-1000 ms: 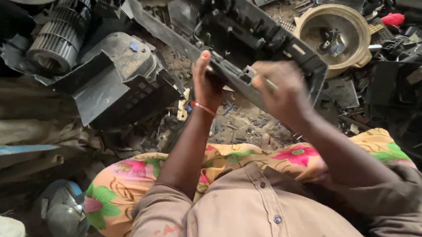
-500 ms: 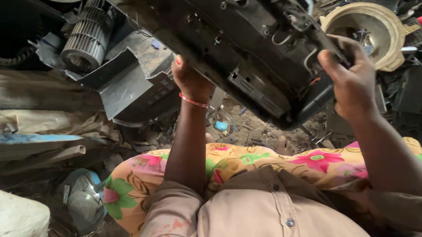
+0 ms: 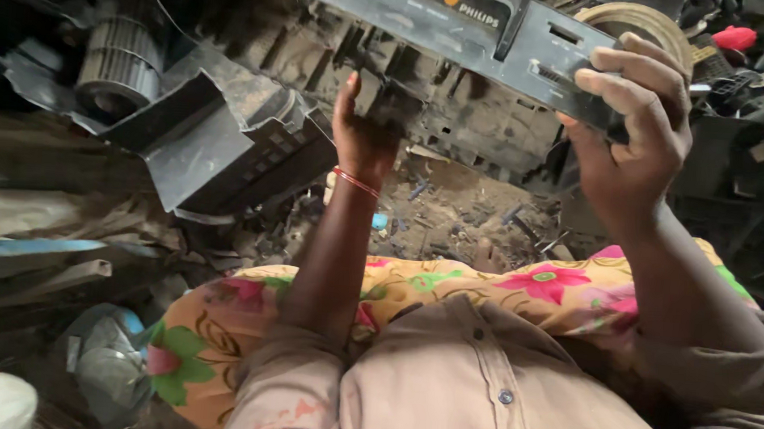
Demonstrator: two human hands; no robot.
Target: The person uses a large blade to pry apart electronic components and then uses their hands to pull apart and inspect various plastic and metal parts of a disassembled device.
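Far left: ribbed blower wheel (image 3: 121, 71) and a dark plastic housing (image 3: 217, 145) lie among the scrap, untouched. My left hand (image 3: 365, 133) is closed on the underside of the grey appliance casing (image 3: 464, 59), fingers tucked in behind the ribs. My right hand (image 3: 635, 125) clamps its right end, fingers curled over the front panel, thumb beneath. The casing is held up over my floral-cloth lap (image 3: 449, 282). Judgement: stiff, hollow, light for its bulk, brittle edges; grip by the ribs and end wall. Versus half a second back: casing raised closer, front panel now facing me.
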